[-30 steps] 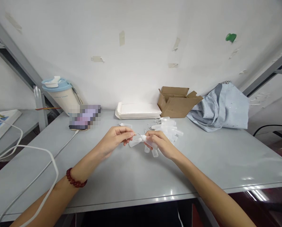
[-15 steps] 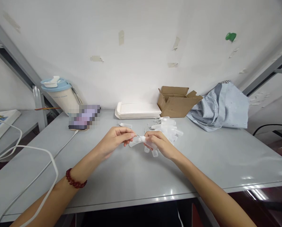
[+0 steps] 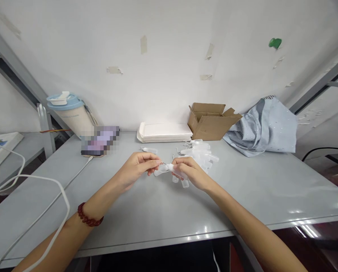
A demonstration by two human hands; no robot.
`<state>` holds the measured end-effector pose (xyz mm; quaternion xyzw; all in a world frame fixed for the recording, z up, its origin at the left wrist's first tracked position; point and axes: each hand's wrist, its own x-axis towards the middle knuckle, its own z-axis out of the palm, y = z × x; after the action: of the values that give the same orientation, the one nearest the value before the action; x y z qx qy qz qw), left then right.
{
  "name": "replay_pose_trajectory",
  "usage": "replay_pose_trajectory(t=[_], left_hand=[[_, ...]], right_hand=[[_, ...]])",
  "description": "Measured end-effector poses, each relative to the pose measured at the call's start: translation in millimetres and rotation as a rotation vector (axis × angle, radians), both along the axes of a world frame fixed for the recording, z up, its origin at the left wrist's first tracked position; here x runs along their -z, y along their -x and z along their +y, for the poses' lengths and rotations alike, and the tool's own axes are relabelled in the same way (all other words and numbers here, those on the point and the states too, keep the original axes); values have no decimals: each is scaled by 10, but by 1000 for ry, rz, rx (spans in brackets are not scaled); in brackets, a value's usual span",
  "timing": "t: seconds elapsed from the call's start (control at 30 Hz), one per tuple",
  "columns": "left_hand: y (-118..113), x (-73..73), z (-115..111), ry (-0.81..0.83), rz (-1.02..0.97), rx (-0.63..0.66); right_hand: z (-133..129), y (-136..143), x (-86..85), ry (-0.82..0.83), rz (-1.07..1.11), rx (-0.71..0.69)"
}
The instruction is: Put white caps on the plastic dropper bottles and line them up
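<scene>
My left hand (image 3: 140, 166) pinches a thin dark wire or cord (image 3: 164, 164) between thumb and fingertips. My right hand (image 3: 189, 170) is closed around a small translucent white bottle (image 3: 178, 173), its white neck pointing toward my left fingers. Several similar bottles (image 3: 198, 153) with thin wire-like loops lie in a pile behind and beside my right hand. Another bottle (image 3: 150, 150) lies alone behind my left hand. Beneath the fingers, between my hands, is one more translucent piece (image 3: 160, 170), partly covered.
On the grey table (image 3: 146, 215) stand a stack of white envelopes (image 3: 166, 131), an open cardboard box (image 3: 212, 126), a blue cloth (image 3: 263, 130), a phone (image 3: 101, 141) on a white cable (image 3: 72, 179), and a cup (image 3: 74, 117) at the back left.
The whole view has shifted slightly. Both hands keep nearly the same pose, and the wire between them shows a little more.
</scene>
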<state>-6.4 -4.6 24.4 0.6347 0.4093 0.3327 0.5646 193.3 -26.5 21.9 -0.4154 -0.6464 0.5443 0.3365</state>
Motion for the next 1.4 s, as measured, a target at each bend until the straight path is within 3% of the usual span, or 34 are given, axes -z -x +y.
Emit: replay_pose_trajectory(t=[0.5,1.4], left_hand=[[-6,-30,-26,-88,65,9],[-32,23,-40,-66,78,38]], right_hand=[[17,1,38,11,17,-3],[28,4,78,31,32,-3]])
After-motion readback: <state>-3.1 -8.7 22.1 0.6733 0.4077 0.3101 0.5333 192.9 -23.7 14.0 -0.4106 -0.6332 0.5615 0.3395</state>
